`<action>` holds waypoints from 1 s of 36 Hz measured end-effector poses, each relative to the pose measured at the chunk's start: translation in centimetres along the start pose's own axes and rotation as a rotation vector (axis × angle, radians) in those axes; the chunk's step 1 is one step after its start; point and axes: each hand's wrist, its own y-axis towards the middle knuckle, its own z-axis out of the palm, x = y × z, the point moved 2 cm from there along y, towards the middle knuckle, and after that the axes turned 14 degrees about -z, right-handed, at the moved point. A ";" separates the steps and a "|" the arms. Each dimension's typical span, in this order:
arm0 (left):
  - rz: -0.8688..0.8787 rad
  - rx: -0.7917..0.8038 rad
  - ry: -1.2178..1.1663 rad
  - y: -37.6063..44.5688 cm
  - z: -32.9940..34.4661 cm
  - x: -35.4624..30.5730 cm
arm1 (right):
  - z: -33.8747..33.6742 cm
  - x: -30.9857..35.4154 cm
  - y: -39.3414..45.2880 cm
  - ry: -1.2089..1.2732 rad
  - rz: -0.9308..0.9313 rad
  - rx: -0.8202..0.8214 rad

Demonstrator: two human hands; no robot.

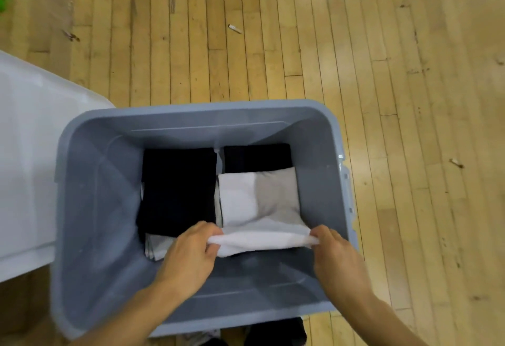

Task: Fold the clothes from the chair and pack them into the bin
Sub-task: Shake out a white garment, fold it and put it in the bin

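Observation:
A grey plastic bin (90, 209) stands on the wooden floor below me. Inside it lie a folded black garment (177, 190) on the left, another black one (257, 157) at the back right, and a folded white and grey garment (259, 198) on the right. My left hand (188, 255) pinches the near left corner of the white and grey garment. My right hand (336, 255) pinches its near right corner. Both hands are inside the bin, at its near side. A light folded piece (155, 247) peeks out under the black garment.
A white cloth-covered table (27, 154) edge sits to the left of the bin. Wooden floor (382, 72) surrounds the bin, with small bits of debris (234, 28) on it. Dark shoes show below the bin's near rim.

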 end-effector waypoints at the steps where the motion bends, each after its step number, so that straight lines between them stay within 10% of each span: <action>1: -0.006 0.007 0.004 -0.3 -0.3 -0.2 | -0.5 0.2 -0.2 -0.006 0.004 -0.004; 20: -0.162 -0.325 -0.054 22.4 2.7 -1.4 | 4.5 -2.0 23.3 0.229 0.121 -0.346; 31: -0.207 -0.429 -0.082 24.5 5.5 -0.9 | 5.7 -2.3 26.6 0.040 0.225 -0.240; 36: 0.304 -0.504 0.320 21.8 8.2 -0.9 | 10.0 -1.3 23.7 -0.113 -0.214 -0.277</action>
